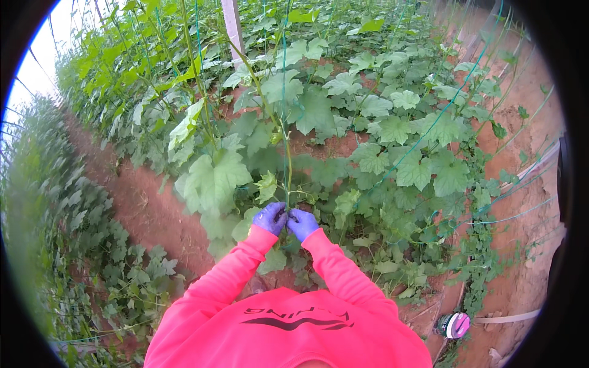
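Note:
Both my hands wear purple gloves and meet in front of me at the base of a green climbing vine. My left hand is closed at the vine's stem, fingers bent inward. From the other side my right hand pinches at the same spot, its fingertips nearly touching the left ones. A thin green twine hangs down along the stem to the hands. Small curling tendrils and a young leaf stand just above them. Exactly what lies between the fingertips is partly hidden.
Broad lobed leaves crowd around, with more twine slanting off to the right. A pale post rises at the back. Reddish soil paths run at left and right. A round pink-and-black container lies at lower right.

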A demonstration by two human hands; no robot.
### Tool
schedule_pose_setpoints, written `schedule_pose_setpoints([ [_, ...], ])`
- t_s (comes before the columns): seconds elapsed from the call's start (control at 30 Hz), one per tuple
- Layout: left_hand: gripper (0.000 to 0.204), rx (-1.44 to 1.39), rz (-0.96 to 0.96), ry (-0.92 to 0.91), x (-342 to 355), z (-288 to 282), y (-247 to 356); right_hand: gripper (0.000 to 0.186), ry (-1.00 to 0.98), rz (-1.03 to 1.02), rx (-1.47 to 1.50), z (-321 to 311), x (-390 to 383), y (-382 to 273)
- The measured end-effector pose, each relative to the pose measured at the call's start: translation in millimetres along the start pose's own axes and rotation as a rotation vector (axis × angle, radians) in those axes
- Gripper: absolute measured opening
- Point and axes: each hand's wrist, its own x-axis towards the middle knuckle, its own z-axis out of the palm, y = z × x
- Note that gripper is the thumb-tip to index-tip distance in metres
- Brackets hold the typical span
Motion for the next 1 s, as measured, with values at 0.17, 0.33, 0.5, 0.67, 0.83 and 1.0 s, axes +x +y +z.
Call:
schedule_pose_setpoints([
  [0.17,0.025,-0.029,-0.004,-0.022,-7,-4,6,0.011,0.023,0.003,0.003,6,-4,14],
  [0.33,0.022,-0.038,0.007,-0.026,-15,-5,0,0.01,0.041,0.035,0.059,9,-16,-4],
  [0.5,0.013,-0.215,-0.128,0.062,-27,5,-11,0.007,0.094,0.048,0.103,16,-23,-4],
  [0.67,0.013,-0.216,-0.275,-0.081,-33,-1,-22,0.01,0.036,0.032,0.136,19,-31,-3],
  [0.83,0.018,0.15,-0.135,-0.257,-28,-12,-31,0.01,-0.098,0.086,0.051,16,-42,-22],
  [1.0,0.026,0.081,-0.17,-0.163,-18,-38,8,0.014,0.04,-0.032,-0.205,20,-33,-5],
])
